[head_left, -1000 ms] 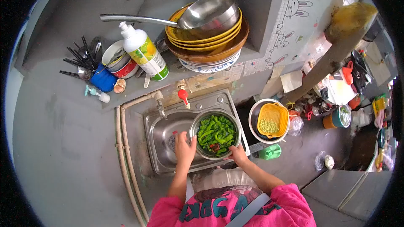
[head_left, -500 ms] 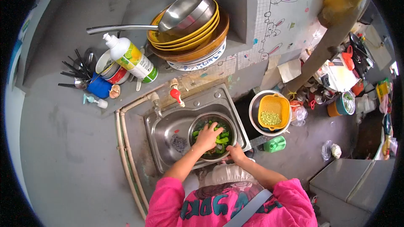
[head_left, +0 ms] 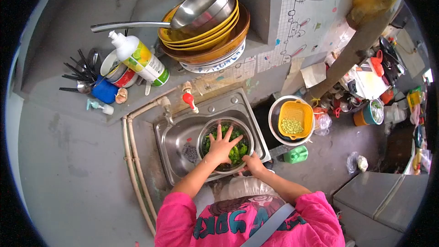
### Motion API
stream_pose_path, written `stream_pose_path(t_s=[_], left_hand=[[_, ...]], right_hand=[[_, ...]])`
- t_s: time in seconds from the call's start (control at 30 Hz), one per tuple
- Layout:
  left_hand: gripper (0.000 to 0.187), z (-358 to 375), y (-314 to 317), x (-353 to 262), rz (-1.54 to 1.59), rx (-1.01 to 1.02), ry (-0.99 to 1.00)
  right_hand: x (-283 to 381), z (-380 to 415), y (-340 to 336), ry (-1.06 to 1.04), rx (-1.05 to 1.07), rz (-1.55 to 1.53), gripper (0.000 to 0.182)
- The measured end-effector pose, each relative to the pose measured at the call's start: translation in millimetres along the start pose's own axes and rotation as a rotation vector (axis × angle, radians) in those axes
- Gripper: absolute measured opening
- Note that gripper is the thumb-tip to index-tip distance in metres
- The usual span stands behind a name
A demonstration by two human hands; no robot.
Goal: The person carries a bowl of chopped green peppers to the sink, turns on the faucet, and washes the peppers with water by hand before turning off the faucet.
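Observation:
A round metal bowl (head_left: pixel 251 133) stands in the right part of the steel sink (head_left: pixel 176 133). Chopped green vegetables (head_left: pixel 238 153) fill it, bright green and leafy. My left hand (head_left: pixel 220 148) lies over the greens with its fingers spread wide and apart. At the bowl's lower right edge, my right hand (head_left: pixel 254 163) is closed on the rim; some of its fingers are hidden beneath the bowl. Above the sink's back edge is a tap with a red handle (head_left: pixel 188 99). Dark bits (head_left: pixel 189 153) sit around the drain to the left of the bowl.
Right of the sink, a yellow basket (head_left: pixel 298 110) with pale green beans rests in a white-rimmed basin (head_left: pixel 274 123). A green container (head_left: pixel 296 154) is beside it. On the ledge stand a pump bottle (head_left: pixel 144 61), stacked yellow bowls (head_left: pixel 201 41) and a metal ladle-like pan (head_left: pixel 199 11).
My left hand has opened from curled fingers among the greens to fingers spread flat over them. My right hand stays on the bowl's rim. The view has shifted slightly.

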State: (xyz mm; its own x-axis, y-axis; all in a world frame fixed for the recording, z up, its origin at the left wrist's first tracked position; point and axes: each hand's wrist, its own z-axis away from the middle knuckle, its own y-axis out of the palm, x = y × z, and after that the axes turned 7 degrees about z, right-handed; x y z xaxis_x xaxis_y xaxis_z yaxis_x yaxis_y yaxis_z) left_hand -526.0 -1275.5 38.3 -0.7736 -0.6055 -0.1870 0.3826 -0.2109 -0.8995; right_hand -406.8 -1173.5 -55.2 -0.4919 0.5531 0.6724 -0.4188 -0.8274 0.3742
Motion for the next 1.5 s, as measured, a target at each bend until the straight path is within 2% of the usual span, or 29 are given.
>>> stream_pose_path(t_s=[0.1,0.13,0.23,0.27,0.3,0.37,0.4,0.5,0.53,0.63,0.73,0.9,1.0,1.03,1.2,1.23,1.3,1.33,1.37,1.5], left_hand=[[0.082,-14.4,23.1,12.1,0.082,-0.044,0.086],[0.060,-10.0,20.7,10.6,0.111,-0.121,0.110],[0.047,-19.2,18.3,26.3,0.351,-0.050,0.188],[0.036,-21.3,15.6,31.2,0.506,-0.073,0.172],[0.038,-15.6,-4.1,30.7,0.586,-0.091,0.185],[0.043,-7.3,-24.3,32.8,0.502,-0.142,0.168],[0.058,-5.7,-27.4,32.5,0.396,-0.164,0.142],[0.073,-2.7,-30.8,10.4,0.142,-0.205,0.197],[0.081,-7.1,-17.8,5.4,0.123,-0.139,0.193],[0.065,-19.7,11.2,1.6,0.097,-0.093,0.168],[0.050,-21.4,23.4,9.8,0.113,-0.159,0.281],[0.030,-17.7,8.2,33.2,0.422,-0.331,0.373],[0.030,-11.6,-11.6,45.4,0.595,-0.335,0.354],[0.034,-9.9,-13.8,50.6,0.697,-0.274,0.332],[0.057,5.0,-23.6,33.4,0.377,-0.084,0.141],[0.061,2.0,-13.5,25.9,0.342,-0.109,0.109],[0.059,-0.8,4.1,12.2,0.192,-0.212,0.112],[0.056,-5.5,14.3,9.0,0.081,-0.165,0.104],[0.050,-16.6,40.3,16.3,0.033,-0.255,0.170],[0.033,-11.0,29.2,20.5,0.286,-0.251,0.243]], right_hand=[[-1.4,0.7,-0.7,-0.006,-0.007,0.009,0.040],[-0.5,3.8,-0.8,-0.004,-0.010,0.021,0.039],[0.6,4.4,-1.9,0.051,-0.005,0.027,0.038],[2.8,5.4,-1.6,0.064,0.002,0.026,0.037],[2.6,4.8,-1.0,0.051,0.013,0.019,0.037],[2.7,2.6,-1.2,0.018,0.032,0.004,0.037],[3.1,2.7,-0.8,0.007,0.031,0.009,0.036],[7.0,3.9,3.1,-0.020,0.025,0.027,0.036],[8.7,4.3,4.9,-0.026,0.020,0.036,0.036],[-1.9,-1.8,0.8,0.005,-0.017,0.057,0.036],[-1.6,-0.7,4.5,0.022,-0.023,0.043,0.036],[6.1,0.8,6.2,0.057,0.054,0.021,0.048],[8.4,4.0,9.9,0.045,0.035,0.013,0.045],[5.2,3.6,10.0,0.029,0.013,0.013,0.041],[5.9,5.7,11.8,-0.017,-0.002,-0.012,0.038],[2.1,2.2,9.6,-0.008,0.012,-0.006,0.038],[-4.1,-5.2,7.2,0.023,0.022,-0.019,0.038],[-7.2,-8.0,6.6,0.048,0.016,-0.041,0.037],[-10.1,-9.1,5.8,0.074,0.009,-0.063,0.037],[6.9,5.5,14.9,0.069,0.018,-0.050,0.039]])
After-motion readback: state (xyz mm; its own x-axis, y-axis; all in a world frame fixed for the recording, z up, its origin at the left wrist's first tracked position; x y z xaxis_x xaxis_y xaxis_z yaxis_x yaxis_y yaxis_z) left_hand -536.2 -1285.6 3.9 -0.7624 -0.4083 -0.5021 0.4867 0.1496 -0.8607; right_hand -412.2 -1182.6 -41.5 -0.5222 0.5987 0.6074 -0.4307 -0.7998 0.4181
